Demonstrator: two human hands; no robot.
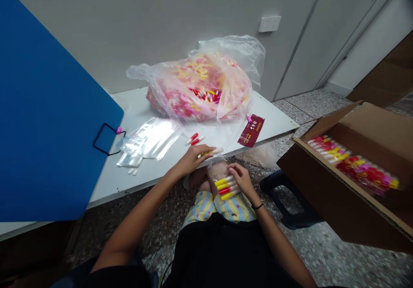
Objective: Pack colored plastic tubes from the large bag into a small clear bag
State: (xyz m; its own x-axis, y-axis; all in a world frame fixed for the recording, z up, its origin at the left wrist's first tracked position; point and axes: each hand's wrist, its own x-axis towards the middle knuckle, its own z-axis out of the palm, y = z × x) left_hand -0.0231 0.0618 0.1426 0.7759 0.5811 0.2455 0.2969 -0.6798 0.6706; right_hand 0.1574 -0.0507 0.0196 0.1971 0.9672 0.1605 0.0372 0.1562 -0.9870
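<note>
My left hand (191,159) is closed on a small yellow-and-white tube (217,150) at the front edge of the white table (277,126). Just below it, above my lap, a clear plastic bag (217,170) hangs from my right hand (241,178), whose fingers pinch its side. Several yellow, red and white tubes (226,190) lie side by side in the lower part of that bag. Two red-and-white tubes (196,140) rest on the table behind my left hand. The bag's upper edge is hard to make out.
A large plastic sack (200,85) of colourful tubes stands at the table's back. Flat clear bags (158,139) and a dark red card (251,131) lie on the table. A blue panel (48,128) stands left; a cardboard box (329,193) with filled bags and a dark stool (290,206) are right.
</note>
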